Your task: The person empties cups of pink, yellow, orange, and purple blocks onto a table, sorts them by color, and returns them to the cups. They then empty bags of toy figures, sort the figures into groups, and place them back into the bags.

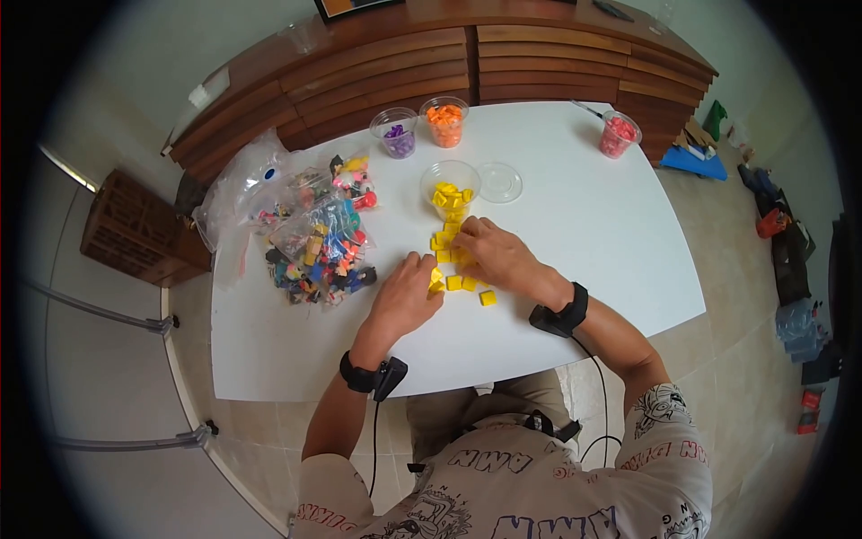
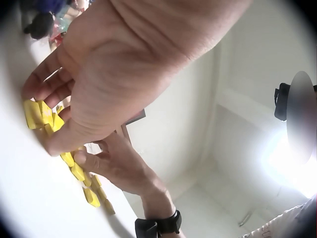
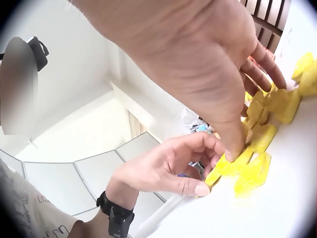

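A wooden cabinet (image 1: 386, 67) stands behind the white worktop (image 1: 611, 242), where the left hand (image 1: 406, 296) and right hand (image 1: 505, 259), nearside of a clear cup (image 1: 428, 193), curl their fingers (image 2: 42, 74) narrowly round loosely clustered yellow pieces (image 1: 454, 282).

The pieces (image 1: 454, 283) are yellow, the table (image 1: 593, 229) white.

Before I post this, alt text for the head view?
Two bare hands, left and right, touch yellow pieces on a white table. Beyond them is a clear cup with more yellow pieces; bagged toys lie left. Purple pieces, orange pieces and pink pieces sit in cups farther back.
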The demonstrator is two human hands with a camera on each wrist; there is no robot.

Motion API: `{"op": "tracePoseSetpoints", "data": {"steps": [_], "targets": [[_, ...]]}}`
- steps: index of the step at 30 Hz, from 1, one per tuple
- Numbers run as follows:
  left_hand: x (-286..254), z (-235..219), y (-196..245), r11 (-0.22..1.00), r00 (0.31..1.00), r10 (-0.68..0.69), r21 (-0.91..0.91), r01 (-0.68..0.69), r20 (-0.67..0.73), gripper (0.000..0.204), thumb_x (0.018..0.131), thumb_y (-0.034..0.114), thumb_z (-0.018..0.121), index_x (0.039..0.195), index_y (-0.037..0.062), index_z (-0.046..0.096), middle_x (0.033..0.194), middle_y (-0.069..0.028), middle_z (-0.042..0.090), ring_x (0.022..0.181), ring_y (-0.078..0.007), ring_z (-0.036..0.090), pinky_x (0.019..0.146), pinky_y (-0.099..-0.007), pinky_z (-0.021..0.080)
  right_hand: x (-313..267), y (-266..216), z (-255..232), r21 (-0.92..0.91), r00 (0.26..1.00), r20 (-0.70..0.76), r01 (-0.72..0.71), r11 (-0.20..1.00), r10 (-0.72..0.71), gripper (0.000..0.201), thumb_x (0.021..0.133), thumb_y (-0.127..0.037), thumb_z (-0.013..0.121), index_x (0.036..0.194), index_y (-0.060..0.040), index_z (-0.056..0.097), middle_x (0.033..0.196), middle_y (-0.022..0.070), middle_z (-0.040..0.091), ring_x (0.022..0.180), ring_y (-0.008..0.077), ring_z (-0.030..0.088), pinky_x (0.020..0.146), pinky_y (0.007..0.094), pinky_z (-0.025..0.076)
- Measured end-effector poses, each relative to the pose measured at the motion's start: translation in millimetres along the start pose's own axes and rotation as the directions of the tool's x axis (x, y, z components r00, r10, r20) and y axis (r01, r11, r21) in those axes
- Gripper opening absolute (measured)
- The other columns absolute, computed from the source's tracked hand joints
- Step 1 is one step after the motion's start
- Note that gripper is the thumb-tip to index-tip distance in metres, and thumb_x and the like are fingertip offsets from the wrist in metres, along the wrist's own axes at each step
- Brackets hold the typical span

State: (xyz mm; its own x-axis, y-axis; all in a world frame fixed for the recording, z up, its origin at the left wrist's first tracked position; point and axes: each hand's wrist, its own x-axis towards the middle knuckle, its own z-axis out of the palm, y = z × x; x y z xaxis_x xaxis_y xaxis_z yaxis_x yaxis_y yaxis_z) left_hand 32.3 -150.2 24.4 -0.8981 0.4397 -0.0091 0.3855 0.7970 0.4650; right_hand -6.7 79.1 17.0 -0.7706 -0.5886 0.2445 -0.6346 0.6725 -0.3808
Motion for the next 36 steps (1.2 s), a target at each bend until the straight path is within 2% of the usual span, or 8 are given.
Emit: {"op": "tracePoseSetpoints", "data": {"steps": [4, 13, 20, 22, 24, 30, 32, 36], "targets": [[1.6, 6.4, -1.6, 0.999, 0.999, 0.001, -0.032, -0.003, -0.053, 0.030, 0.092, 0.009, 0.069, 0.118, 0.0021, 0.058, 0.112, -0.0196, 0.059, 0.107, -0.0424, 0.062, 0.091, -0.0500, 0.051, -1.3, 2.3, -1.3, 0.126, 1.000, 0.007, -0.008, 0.992, 0.008, 0.040, 0.079, -0.007, 0.082, 0.116, -0.0037, 0.068, 0.114, 0.0102, 0.057, 0.112, 0.0308, 0.059, 0.093, 0.0407, 0.054], [5.5, 2.6, 5.7, 0.989, 0.997, 0.068, -0.133, -0.071, -0.033, 0.027, 0.087, 0.000, 0.069, 0.112, 0.0019, 0.059, 0.108, -0.0174, 0.060, 0.105, -0.0408, 0.063, 0.090, -0.0486, 0.052, -2.4, 15.4, -4.6, 0.217, 0.997, -0.026, -0.066, 0.974, 0.074, 0.015, 0.088, -0.003, 0.072, 0.102, -0.0021, 0.069, 0.110, 0.0124, 0.063, 0.108, 0.0321, 0.061, 0.091, 0.0415, 0.054], [16.0, -4.4, 8.5, 0.975, 0.988, 0.115, -0.180, -0.133, -0.107, 0.024, 0.086, -0.004, 0.070, 0.107, 0.0013, 0.060, 0.105, -0.0170, 0.063, 0.100, -0.0394, 0.065, 0.087, -0.0445, 0.053, -3.2, 20.2, -27.5, 0.271, 0.995, -0.040, -0.073, 0.960, 0.087, 0.018, 0.084, 0.001, 0.073, 0.102, -0.0030, 0.069, 0.107, 0.0136, 0.064, 0.105, 0.0336, 0.063, 0.091, 0.0421, 0.053], [31.4, -22.5, 12.4, 0.944, 0.966, 0.133, -0.267, -0.192, -0.224, 0.024, 0.086, -0.004, 0.071, 0.107, 0.0001, 0.060, 0.103, -0.0174, 0.064, 0.096, -0.0384, 0.065, 0.086, -0.0415, 0.053, 7.4, 24.4, -45.8, 0.240, 0.984, -0.168, 0.099, 0.966, -0.059, 0.018, 0.084, 0.003, 0.073, 0.101, -0.0009, 0.069, 0.108, 0.0129, 0.065, 0.102, 0.0320, 0.065, 0.089, 0.0384, 0.055], [52.1, -49.4, 24.2, 0.956, 0.951, 0.138, -0.216, -0.201, -0.277, 0.026, 0.087, -0.002, 0.073, 0.110, -0.0002, 0.061, 0.104, -0.0158, 0.066, 0.095, -0.0331, 0.067, 0.083, -0.0384, 0.055, 28.3, 20.5, -67.9, 0.229, 0.979, -0.192, 0.110, 0.967, -0.066, 0.021, 0.085, 0.002, 0.075, 0.104, -0.0021, 0.068, 0.108, 0.0124, 0.065, 0.100, 0.0305, 0.066, 0.087, 0.0377, 0.056], [97.0, -72.2, 13.2, 0.955, 0.910, 0.124, -0.200, -0.217, -0.396, 0.029, 0.090, 0.003, 0.074, 0.117, 0.0007, 0.064, 0.111, -0.0125, 0.069, 0.095, -0.0231, 0.070, 0.075, -0.0346, 0.058, 78.4, 25.0, -88.3, 0.312, 0.975, -0.220, 0.043, 0.949, 0.028, 0.024, 0.092, -0.004, 0.073, 0.116, -0.0029, 0.068, 0.113, 0.0127, 0.069, 0.102, 0.0274, 0.069, 0.083, 0.0379, 0.059], [84.3, -68.4, 4.9, 0.969, 0.888, 0.071, -0.181, -0.170, -0.455, 0.027, 0.091, 0.004, 0.074, 0.117, -0.0003, 0.065, 0.111, -0.0135, 0.069, 0.092, -0.0240, 0.070, 0.075, -0.0348, 0.058, 70.2, 36.5, -88.2, 0.339, 0.937, -0.333, 0.020, 0.941, 0.100, 0.022, 0.091, -0.009, 0.074, 0.112, -0.0025, 0.071, 0.113, 0.0165, 0.071, 0.102, 0.0340, 0.069, 0.090, 0.0438, 0.055], [46.9, -51.1, 0.5, 0.980, 0.943, 0.013, -0.184, -0.079, -0.331, 0.026, 0.091, 0.006, 0.074, 0.114, -0.0013, 0.065, 0.109, -0.0142, 0.069, 0.092, -0.0253, 0.070, 0.077, -0.0360, 0.058, 30.5, 70.1, -78.2, 0.251, 0.948, -0.204, -0.190, 0.949, 0.243, 0.025, 0.092, -0.012, 0.073, 0.115, -0.0023, 0.071, 0.117, 0.0162, 0.071, 0.107, 0.0343, 0.069, 0.094, 0.0439, 0.055]]}}
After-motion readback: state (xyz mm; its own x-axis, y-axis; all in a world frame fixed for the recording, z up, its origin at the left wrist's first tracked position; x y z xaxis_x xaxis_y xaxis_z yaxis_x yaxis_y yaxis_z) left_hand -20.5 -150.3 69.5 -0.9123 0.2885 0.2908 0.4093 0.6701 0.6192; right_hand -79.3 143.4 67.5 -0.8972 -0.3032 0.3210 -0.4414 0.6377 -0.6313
